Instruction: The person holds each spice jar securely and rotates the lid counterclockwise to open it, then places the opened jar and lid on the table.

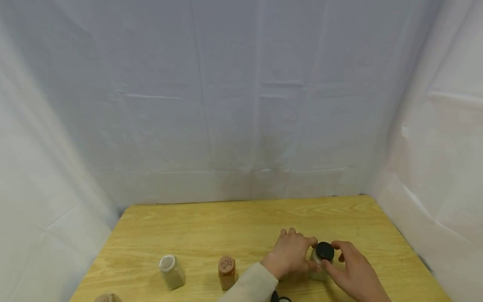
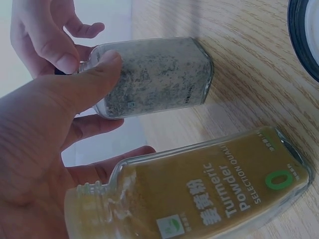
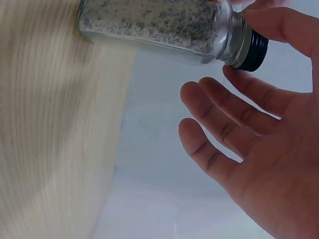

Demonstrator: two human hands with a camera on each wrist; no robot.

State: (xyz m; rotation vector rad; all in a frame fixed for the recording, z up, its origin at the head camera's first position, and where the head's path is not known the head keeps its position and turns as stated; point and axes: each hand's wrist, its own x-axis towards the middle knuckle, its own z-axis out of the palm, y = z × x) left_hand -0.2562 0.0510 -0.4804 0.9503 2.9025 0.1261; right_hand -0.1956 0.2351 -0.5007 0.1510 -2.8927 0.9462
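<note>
My left hand [image 1: 291,253] grips a clear glass spice jar [image 2: 154,77] of speckled grey-white seasoning between thumb and fingers. The jar stands upright on the wooden table, with a black screw lid [image 1: 325,251] on its neck. The thumb and index finger of my right hand [image 1: 356,268] pinch this lid from the right side. In the right wrist view the other fingers [image 3: 199,144] of that hand extend away from the jar. A jar of turmeric powder [image 2: 214,184], without an outer lid, stands close to the left hand.
Left of the hands stand an orange-brown jar [image 1: 227,272] and a pale jar [image 1: 172,272], both with perforated tops. Another brownish top [image 1: 107,298] shows at the bottom edge. A black-rimmed lid [image 2: 303,55] lies on the table [image 1: 234,222]. White sheets [image 1: 234,105] enclose the table.
</note>
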